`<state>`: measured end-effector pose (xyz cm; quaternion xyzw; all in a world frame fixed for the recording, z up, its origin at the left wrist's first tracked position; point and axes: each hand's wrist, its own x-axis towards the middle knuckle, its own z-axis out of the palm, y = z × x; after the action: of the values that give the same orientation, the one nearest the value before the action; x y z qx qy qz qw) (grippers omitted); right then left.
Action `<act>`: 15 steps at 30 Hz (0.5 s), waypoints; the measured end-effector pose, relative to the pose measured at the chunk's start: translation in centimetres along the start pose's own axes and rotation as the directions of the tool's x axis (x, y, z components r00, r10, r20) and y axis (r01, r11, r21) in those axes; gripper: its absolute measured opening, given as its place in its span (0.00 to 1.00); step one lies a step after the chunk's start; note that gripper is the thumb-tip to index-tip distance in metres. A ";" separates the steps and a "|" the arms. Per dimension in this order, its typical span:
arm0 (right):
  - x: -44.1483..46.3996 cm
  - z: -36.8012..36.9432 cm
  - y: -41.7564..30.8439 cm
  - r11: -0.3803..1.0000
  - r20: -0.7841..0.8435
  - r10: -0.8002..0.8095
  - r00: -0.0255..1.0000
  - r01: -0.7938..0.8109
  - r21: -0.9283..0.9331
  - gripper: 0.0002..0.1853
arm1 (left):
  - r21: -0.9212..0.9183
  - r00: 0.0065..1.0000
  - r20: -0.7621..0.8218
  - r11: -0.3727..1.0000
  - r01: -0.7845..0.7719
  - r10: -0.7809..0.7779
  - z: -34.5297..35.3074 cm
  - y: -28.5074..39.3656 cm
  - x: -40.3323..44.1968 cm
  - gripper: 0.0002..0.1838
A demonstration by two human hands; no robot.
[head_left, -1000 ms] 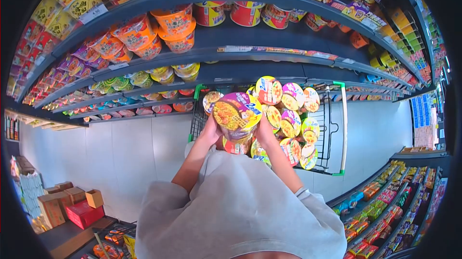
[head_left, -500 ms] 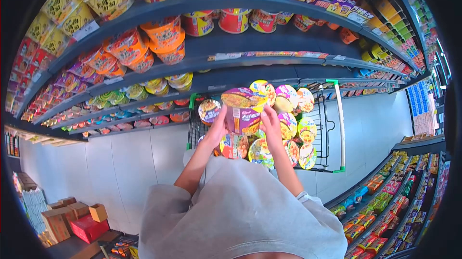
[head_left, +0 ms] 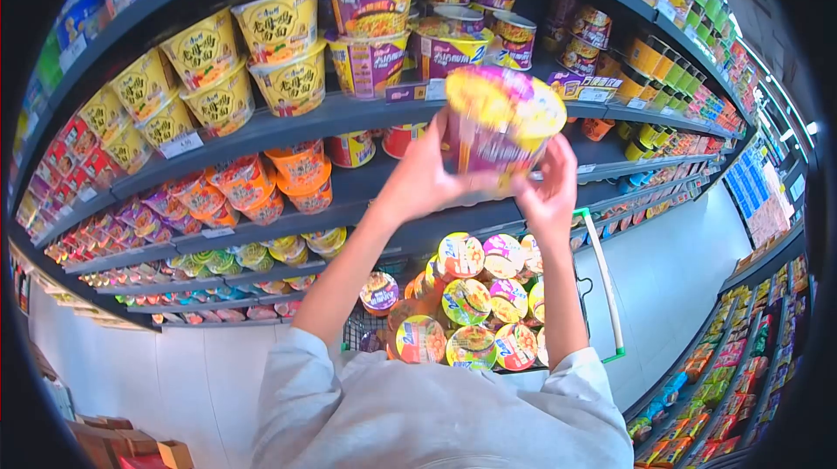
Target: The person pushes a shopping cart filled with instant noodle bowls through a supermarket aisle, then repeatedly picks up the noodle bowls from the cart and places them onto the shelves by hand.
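Observation:
Between my two hands is a purple and yellow instant noodle tub (head_left: 497,133), raised in front of the shelves and blurred by motion. My left hand (head_left: 429,174) is closed around its left side and base. My right hand (head_left: 551,188) grips it low on the right, thumb near the bottom. The lid faces up and is tilted toward me. Just behind it, similar purple and yellow noodle tubs (head_left: 373,3) are stacked on the upper shelf (head_left: 357,107).
Below my arms stands a shopping cart (head_left: 603,286) holding many noodle tubs (head_left: 466,302). Yellow noodle tubs (head_left: 279,24) fill the shelf at left, with orange tubs (head_left: 301,174) beneath. Another shelf of packets (head_left: 724,373) is at lower right; cardboard boxes (head_left: 109,443) lie at lower left.
Both hands have lifted the noodle tub up and away from above the cart to the height of the upper shelf. The view has tilted up, showing more of that shelf.

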<state>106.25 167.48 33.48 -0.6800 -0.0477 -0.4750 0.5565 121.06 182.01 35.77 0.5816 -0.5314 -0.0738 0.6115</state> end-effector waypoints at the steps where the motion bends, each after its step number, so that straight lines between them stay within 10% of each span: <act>1: 2.4 0.3 -1.2 0.999 -0.021 -0.035 0.999 0.034 -0.004 0.43 | 0.031 0.996 -0.036 0.996 -0.078 0.079 -0.4 1.6 2.2 0.54; 4: 9.1 0.3 -1.7 0.986 -0.044 -0.165 0.985 0.163 -0.041 0.43 | 0.162 0.957 -0.110 0.955 -0.247 0.267 -1.9 4.2 7.9 0.52; 15: 20.1 2.3 6.4 0.978 0.011 -0.202 0.979 0.203 -0.044 0.35 | 0.530 0.872 -0.351 0.840 -0.115 0.341 -3.6 0.9 15.2 0.40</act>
<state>122.33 157.60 43.16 -0.6854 -0.1077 -0.5280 0.4898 129.70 173.83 45.91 0.6500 -0.4505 0.2699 0.5493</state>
